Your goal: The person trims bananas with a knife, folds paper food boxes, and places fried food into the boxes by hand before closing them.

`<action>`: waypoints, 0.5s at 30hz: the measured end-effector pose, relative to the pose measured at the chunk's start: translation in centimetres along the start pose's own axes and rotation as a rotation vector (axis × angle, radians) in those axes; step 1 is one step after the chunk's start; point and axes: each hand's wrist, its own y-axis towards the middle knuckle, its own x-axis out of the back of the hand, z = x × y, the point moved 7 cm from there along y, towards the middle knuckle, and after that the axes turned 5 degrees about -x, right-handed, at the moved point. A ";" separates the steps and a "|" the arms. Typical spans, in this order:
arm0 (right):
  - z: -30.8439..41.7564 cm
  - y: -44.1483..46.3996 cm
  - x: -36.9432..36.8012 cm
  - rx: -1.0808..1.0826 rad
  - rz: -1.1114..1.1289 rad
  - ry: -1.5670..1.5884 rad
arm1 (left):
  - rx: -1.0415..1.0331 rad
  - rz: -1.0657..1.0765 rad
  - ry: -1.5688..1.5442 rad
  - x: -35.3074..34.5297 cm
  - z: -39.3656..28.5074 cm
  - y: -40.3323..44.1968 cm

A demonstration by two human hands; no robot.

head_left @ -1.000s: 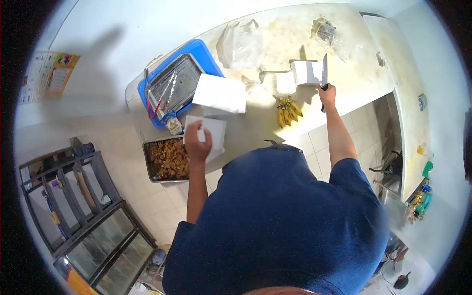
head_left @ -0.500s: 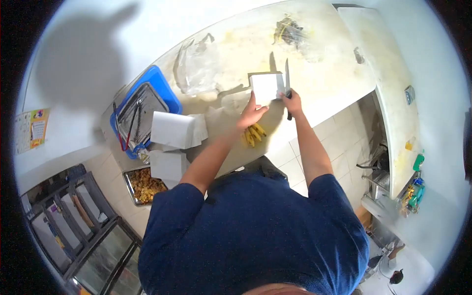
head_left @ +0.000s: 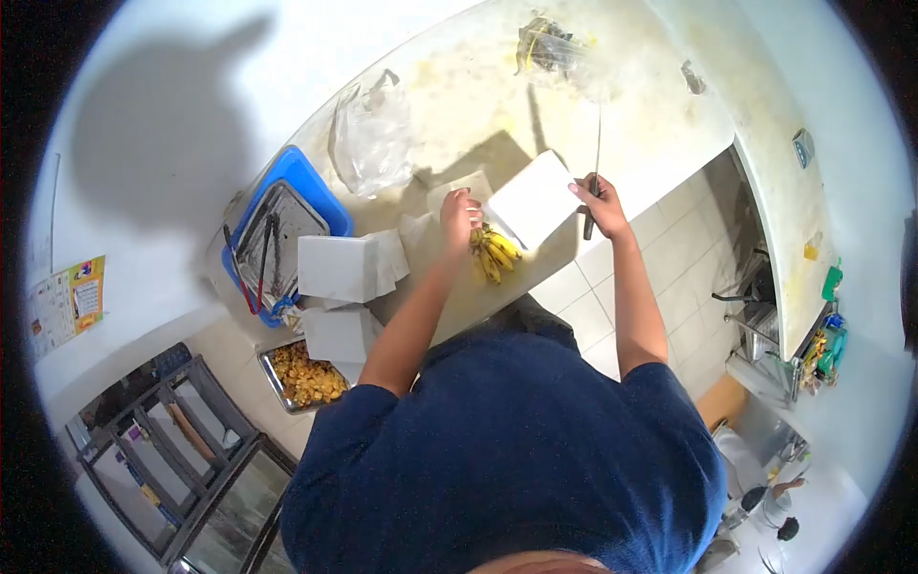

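Observation:
My right hand point(head_left: 602, 206) is closed around the dark handle of a knife point(head_left: 599, 143), whose thin blade points away from me. Its thumb also presses on the corner of a white square box point(head_left: 540, 199), which is tilted over the table. My left hand point(head_left: 461, 218) is just left of that box, its fingers loosely bent and apart, holding nothing that I can see. Right beside its fingertips lies a small bunch of yellow bananas point(head_left: 495, 253) with dark marks, near the table's front edge.
On the pale table point(head_left: 459, 96) lie a clear plastic bag point(head_left: 373, 139) and a bag with dark contents point(head_left: 550, 48). To the left are a blue tray point(head_left: 320, 191), tongs point(head_left: 244, 277) and white boxes point(head_left: 337, 269). A metal pan of browned food point(head_left: 304, 375) is lower left.
The white box has turned and come nearer to me. My right hand, with the knife, has moved right and closer. My left hand has moved left, away from the box, with its fingers more bent.

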 end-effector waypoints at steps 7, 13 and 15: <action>6.4 -4.0 -7.5 0.162 0.352 -0.177 | 0.329 0.545 -0.507 -3.9 -0.8 -6.0; 8.6 -6.4 -14.1 0.234 0.503 -0.209 | 0.049 0.795 -0.749 -2.8 -4.6 -11.6; 9.4 -7.3 -16.4 0.234 0.533 -0.247 | -0.066 1.047 -0.846 -3.1 -8.3 -16.1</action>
